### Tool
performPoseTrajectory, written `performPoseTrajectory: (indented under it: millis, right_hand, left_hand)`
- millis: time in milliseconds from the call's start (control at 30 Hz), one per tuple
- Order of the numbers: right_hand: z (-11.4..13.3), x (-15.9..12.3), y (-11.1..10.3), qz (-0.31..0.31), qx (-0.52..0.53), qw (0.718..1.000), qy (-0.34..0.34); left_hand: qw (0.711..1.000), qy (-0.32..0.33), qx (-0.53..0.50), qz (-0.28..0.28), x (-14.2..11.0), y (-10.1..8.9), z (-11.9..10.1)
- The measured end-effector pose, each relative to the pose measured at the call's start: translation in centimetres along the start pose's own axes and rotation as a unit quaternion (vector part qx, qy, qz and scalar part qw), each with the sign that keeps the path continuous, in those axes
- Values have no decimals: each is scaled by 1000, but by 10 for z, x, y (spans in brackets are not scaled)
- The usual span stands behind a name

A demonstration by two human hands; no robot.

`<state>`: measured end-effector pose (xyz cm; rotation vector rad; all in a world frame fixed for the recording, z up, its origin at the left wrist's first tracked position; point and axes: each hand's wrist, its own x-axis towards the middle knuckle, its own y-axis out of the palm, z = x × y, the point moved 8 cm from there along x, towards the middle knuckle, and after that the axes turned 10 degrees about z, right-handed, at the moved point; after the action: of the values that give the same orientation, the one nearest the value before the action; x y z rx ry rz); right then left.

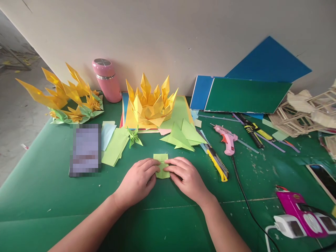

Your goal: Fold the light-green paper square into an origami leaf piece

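Note:
A small folded piece of light green paper (162, 161) lies on the table in front of me, with creases across it. My left hand (140, 176) has its fingertips on the paper's left edge, the thumb tucked close below the fingers. From the other side, my right hand (186, 175) grips the right edge between fingers and thumb. Beyond the hands sits a small green folded-paper leaf piece (134, 137). Several pointed green folded pieces (181, 135) are piled to its right. Behind them a yellow origami lotus (152, 105) stands on stacked coloured sheets (183, 105).
A blurred-out dark device (86, 148), green paper strips (114, 147) and another yellow paper flower piece (73, 96) lie left, near a pink flask (107, 80). To the right are a yellow utility knife (216, 161), a corded pink glue gun (228, 138) and a power strip (301, 217).

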<state>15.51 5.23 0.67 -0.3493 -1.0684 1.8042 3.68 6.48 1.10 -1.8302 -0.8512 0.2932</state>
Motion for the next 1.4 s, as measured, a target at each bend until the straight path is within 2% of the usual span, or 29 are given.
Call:
performPoseTrajectory:
  millis: [300,467,633,833,1000,1400]
  right_hand:
    - [-5,-1,-3,8,46,999,17]
    - [-8,0,-5,-15,77,997,28]
    - [-8,2,-5,-28,89,995,31]
    - [-8,4,-4,-62,76,994,55]
    - [-11,4,0,-68,56,992,85]
    - [-11,6,3,-69,41,992,95]
  left_hand:
    - [998,-38,-48,12,-2,1,9]
    - [993,-77,-85,-15,-3,-2,19]
    - [995,-56,-77,-5,-3,0,14]
    - [993,-57,-91,-38,-3,0,16]
    - [991,-76,-104,-28,3,5,21]
    - [985,-113,-129,-31,4,6,26]
